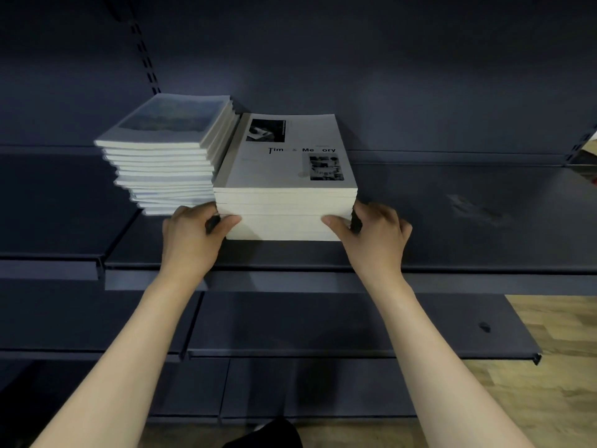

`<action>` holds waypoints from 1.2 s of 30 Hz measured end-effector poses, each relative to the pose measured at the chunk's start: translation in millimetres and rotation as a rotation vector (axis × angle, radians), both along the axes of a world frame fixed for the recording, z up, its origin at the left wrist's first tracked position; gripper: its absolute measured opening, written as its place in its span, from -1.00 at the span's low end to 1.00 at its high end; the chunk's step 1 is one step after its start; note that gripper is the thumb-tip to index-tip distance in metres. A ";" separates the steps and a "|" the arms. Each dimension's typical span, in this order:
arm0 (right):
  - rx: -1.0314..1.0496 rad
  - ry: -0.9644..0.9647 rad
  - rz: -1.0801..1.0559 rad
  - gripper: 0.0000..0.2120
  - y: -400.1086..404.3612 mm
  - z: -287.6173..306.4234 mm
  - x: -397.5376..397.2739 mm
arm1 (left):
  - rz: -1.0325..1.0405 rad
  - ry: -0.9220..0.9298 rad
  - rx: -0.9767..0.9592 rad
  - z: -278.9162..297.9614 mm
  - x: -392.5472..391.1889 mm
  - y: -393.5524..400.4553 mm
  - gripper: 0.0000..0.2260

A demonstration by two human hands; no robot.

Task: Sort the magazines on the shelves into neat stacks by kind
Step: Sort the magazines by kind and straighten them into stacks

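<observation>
On the dark shelf [420, 247], both hands are gripping the white magazine stack [286, 202]: left hand [190, 234] clasping its left side, right hand [378, 234] its right, beside a taller, uneven blue-covered stack [164, 150].
</observation>
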State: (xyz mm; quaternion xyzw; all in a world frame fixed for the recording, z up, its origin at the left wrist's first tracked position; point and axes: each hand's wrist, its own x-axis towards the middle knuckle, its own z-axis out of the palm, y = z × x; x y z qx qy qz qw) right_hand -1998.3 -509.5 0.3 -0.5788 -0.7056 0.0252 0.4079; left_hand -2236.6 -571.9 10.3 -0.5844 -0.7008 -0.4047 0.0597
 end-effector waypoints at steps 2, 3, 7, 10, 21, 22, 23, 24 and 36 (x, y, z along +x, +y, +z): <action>0.009 0.012 0.009 -0.58 2.3 -0.4 0.1 | -0.013 0.022 0.031 1.6 0.5 -0.1 -0.77; 0.007 0.018 0.012 -0.58 2.5 -0.7 0.0 | -0.022 0.032 0.051 2.4 1.2 -0.4 -0.80; 0.004 0.047 0.034 -0.62 3.0 -1.8 -0.7 | 0.018 0.136 0.076 1.5 0.4 0.0 -0.74; 0.017 0.046 0.036 -0.62 2.2 -1.5 -1.1 | 0.037 0.206 0.076 -1.6 -4.9 1.1 -0.67; -0.016 -0.085 0.008 -0.54 1.4 1.4 1.7 | -0.040 -0.030 -0.003 6.2 -1.9 1.9 -0.66; -0.009 -0.084 0.013 -0.56 2.2 1.2 1.5 | -0.040 -0.012 -0.021 8.0 -1.6 2.2 -0.71; 0.003 -0.076 0.019 -0.57 3.1 0.5 1.1 | -0.040 0.021 -0.024 9.3 -1.6 2.7 -0.73; 0.019 -0.063 0.025 -0.59 3.8 -0.7 0.7 | -0.035 0.057 -0.017 9.5 -2.7 3.5 -0.73; -0.057 -0.028 0.081 -0.59 -0.2 -6.9 1.2 | -0.029 0.008 -0.191 5.5 -6.0 4.7 -0.63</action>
